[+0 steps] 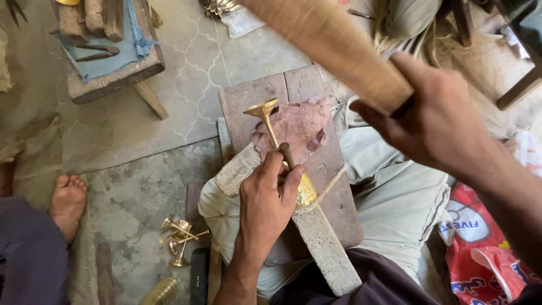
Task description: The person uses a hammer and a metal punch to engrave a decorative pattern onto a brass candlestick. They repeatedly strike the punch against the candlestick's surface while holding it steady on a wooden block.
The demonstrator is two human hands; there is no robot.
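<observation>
The board's far left corner lies bare and open from the floor side. The cloth and goblet fill its middle; the left hand and stone bar block the near edge. The raised wooden mallet in the right hand bars the far right. Small goblets crowd the floor by the near left corner.

A slim brass trumpet-shaped piece lies tilted across a wooden board, its flared mouth pointing up and to the left, its stem running down over a crumpled pinkish cloth to a rounded brass base. A short dark punch stands against the stem. A broad wooden mallet hangs raised above
</observation>
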